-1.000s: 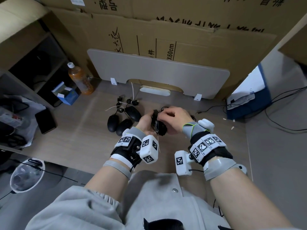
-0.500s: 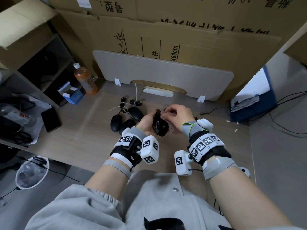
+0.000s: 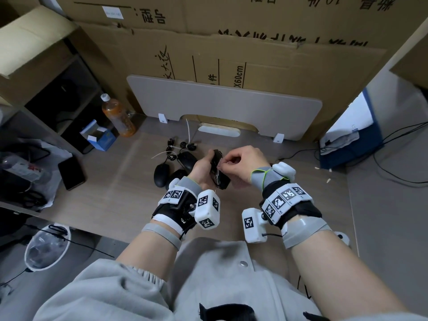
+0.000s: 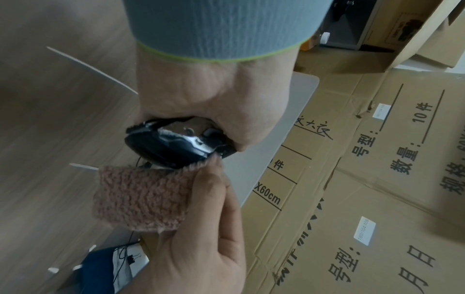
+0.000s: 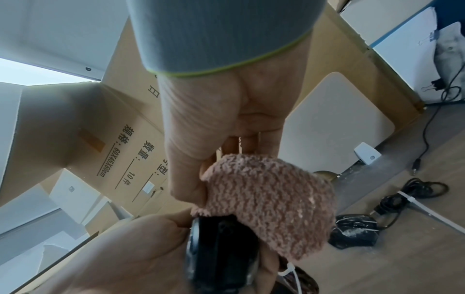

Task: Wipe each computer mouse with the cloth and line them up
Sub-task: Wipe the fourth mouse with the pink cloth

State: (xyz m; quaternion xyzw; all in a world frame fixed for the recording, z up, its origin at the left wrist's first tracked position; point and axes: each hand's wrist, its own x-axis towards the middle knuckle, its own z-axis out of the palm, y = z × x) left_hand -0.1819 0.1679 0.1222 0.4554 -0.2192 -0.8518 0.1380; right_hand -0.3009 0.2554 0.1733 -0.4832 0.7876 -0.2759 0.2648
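Note:
My left hand (image 3: 208,164) grips a black mouse (image 3: 218,173) on its edge, lifted above the desk. My right hand (image 3: 223,163) pinches a pink fuzzy cloth (image 4: 141,199) and presses it to the mouse's (image 4: 173,147) side. In the right wrist view the cloth (image 5: 271,206) covers the upper part of the mouse (image 5: 221,250); the head view hides it behind my fingers. Three black mice (image 3: 160,173) (image 3: 177,176) (image 3: 188,158) lie together on the desk, left of my hands. Another black mouse (image 5: 352,229) lies on the desk beyond the cloth.
Coiled cables (image 3: 183,145) lie behind the mice. An orange bottle (image 3: 118,119), a blue box (image 3: 99,137) and a phone (image 3: 71,173) sit at the left. A grey panel (image 3: 222,107) stands at the back, a blue case (image 3: 352,144) at the right.
My right hand has slid the cloth a little along the held mouse toward its far end. My left hand keeps its grip, and the mice on the desk have not moved.

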